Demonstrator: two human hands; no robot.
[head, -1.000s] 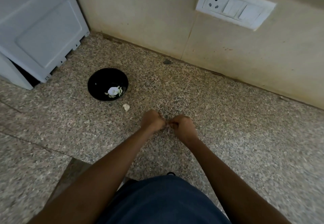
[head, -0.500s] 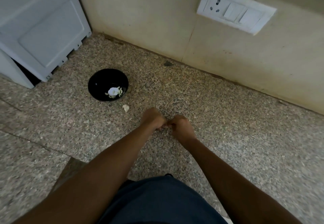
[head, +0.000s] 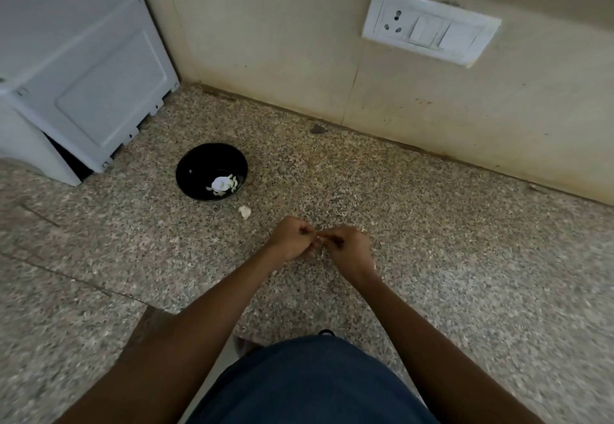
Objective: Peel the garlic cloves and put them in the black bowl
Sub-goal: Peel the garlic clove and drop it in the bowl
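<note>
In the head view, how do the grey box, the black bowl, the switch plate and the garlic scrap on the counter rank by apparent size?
1. grey box
2. switch plate
3. black bowl
4. garlic scrap

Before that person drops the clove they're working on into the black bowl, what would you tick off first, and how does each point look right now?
1. Clove held: left hand and right hand meet fingertip to fingertip, pinching something small: ok.
2. Clove fully peeled: it is hidden by the fingers: cannot tell.
3. Black bowl upright and open on the counter: ok.
4. Room in the bowl: only a few pale garlic pieces lie inside: ok.
5. Path from hands to bowl: one white scrap lies beside the bowl, nothing else between: ok.
</note>
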